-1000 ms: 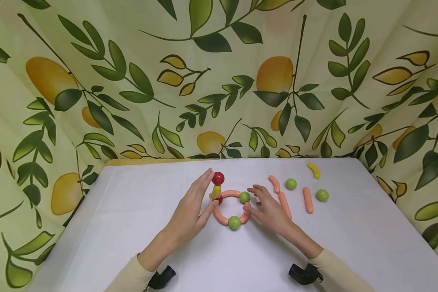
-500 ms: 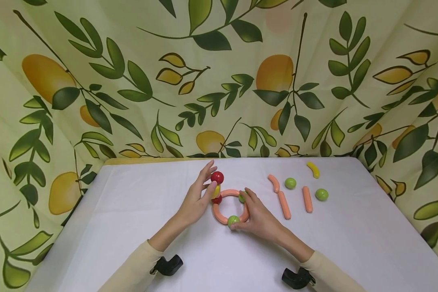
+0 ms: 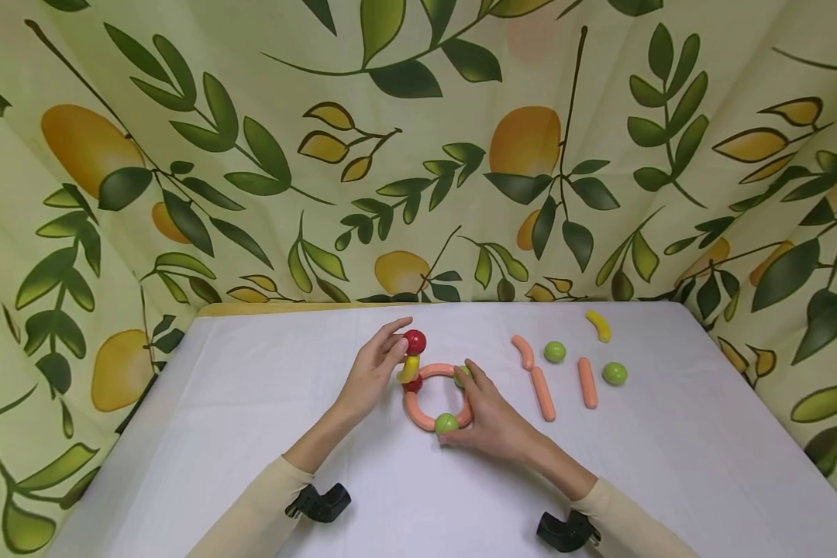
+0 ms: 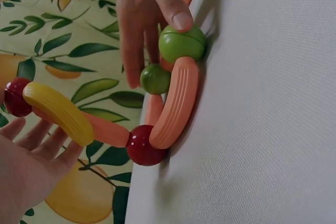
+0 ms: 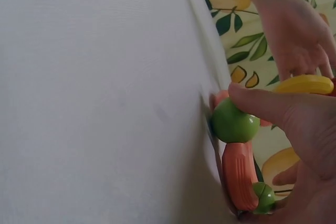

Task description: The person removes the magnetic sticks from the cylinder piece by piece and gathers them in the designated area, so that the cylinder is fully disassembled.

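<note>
A ring of curved pink sticks joined by balls lies on the white table. A near green ball, a far green ball and a lower red ball link it. From the lower red ball a yellow curved stick and a pink stick rise to an upper red ball. My left hand holds the upper red ball between thumb and fingers. My right hand grips the ring's right side, thumb on the near green ball and fingers at the far one.
To the right lie loose pieces: a curved pink stick, straight pink sticks, green balls and a yellow curved stick. A leaf-and-fruit patterned curtain hangs behind the table.
My right hand has moved left and down onto the ring and taken hold of its green balls. My left hand's fingers have closed in on the upper red ball.
</note>
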